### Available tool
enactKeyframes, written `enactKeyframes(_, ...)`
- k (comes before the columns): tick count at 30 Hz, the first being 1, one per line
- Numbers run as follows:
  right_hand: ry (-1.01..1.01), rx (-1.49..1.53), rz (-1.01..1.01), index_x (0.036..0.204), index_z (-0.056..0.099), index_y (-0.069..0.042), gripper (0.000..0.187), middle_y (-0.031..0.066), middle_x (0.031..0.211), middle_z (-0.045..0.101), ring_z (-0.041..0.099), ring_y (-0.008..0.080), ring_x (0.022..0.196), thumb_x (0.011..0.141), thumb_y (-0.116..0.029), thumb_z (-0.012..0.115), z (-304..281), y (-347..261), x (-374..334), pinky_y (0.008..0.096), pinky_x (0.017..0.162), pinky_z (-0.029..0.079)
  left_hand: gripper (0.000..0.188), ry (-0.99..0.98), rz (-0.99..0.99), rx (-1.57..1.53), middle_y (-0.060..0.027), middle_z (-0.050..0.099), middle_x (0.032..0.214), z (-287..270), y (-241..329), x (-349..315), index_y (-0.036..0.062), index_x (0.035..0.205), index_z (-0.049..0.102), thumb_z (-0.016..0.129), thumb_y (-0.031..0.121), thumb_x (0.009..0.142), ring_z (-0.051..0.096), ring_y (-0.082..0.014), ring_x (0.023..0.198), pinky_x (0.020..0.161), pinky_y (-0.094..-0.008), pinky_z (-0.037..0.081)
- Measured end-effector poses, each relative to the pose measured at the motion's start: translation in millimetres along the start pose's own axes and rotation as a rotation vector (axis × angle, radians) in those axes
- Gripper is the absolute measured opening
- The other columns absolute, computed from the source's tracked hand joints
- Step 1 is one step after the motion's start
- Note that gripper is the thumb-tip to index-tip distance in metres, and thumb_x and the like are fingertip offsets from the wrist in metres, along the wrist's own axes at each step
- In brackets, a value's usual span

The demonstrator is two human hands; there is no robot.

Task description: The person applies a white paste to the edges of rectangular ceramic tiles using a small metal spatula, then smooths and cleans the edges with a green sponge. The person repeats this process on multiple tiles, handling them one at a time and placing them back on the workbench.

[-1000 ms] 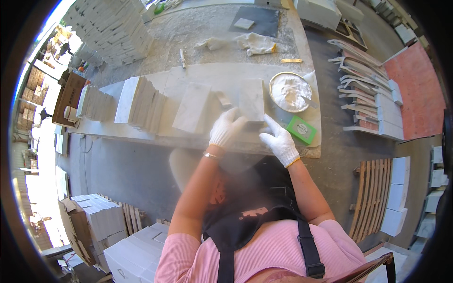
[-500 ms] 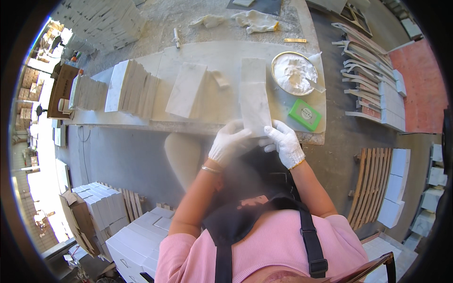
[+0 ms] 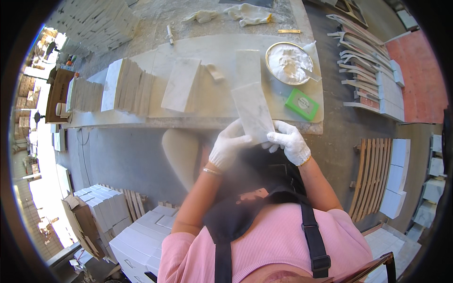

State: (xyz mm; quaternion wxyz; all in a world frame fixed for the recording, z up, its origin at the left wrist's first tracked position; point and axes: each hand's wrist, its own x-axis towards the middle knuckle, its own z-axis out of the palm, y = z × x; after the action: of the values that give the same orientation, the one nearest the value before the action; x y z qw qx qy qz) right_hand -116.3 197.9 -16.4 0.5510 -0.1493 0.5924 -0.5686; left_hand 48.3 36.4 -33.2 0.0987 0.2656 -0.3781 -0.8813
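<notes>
Gloved left hand (image 3: 230,147) and right hand (image 3: 289,141) raised together, fingers curled, forearms bare

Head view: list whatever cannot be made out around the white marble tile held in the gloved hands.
- White marble tile: near end covered by the left hand and right hand.
- Round metal bowl of white paste: tool standing in it too small to identify.
- Stacked tiles on the bench: count blurred by fisheye bending.
</notes>
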Motion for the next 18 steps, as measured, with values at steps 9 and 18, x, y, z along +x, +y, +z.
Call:
enactKeyframes(9, 0.099, -0.135, -0.182, 0.112, 0.073, 0.003, 0.033, 0.0067, 0.085, 0.072, 0.065, 0.0136, 0.068, 0.097, -0.025, 0.066, -14, -2, -6, 0.0268, 0.065, 0.05, 0.071, -0.149, -0.114, 0.046, -0.012, 0.067, 0.136, -3, -2, -15, -0.0078, 0.148, 0.053, 0.078, 0.005, 0.083, 0.065, -0.0198, 0.119, 0.103, -0.0332, 0.051)
enactKeyframes(18, 0.167, -0.144, -0.196, 0.106, 0.073, 0.001, 0.031, 0.0047, 0.078, 0.07, 0.063, 0.0114, 0.063, 0.099, -0.029, 0.064, -14, -9, -7, 0.0253, 0.059, 0.048, 0.064, -0.244, -0.173, 0.076, -0.0119, 0.067, 0.137, -3, -1, -18, -0.008, 0.146, 0.054, 0.076, 0.01, 0.089, 0.064, -0.0197, 0.121, 0.106, -0.0345, 0.05)
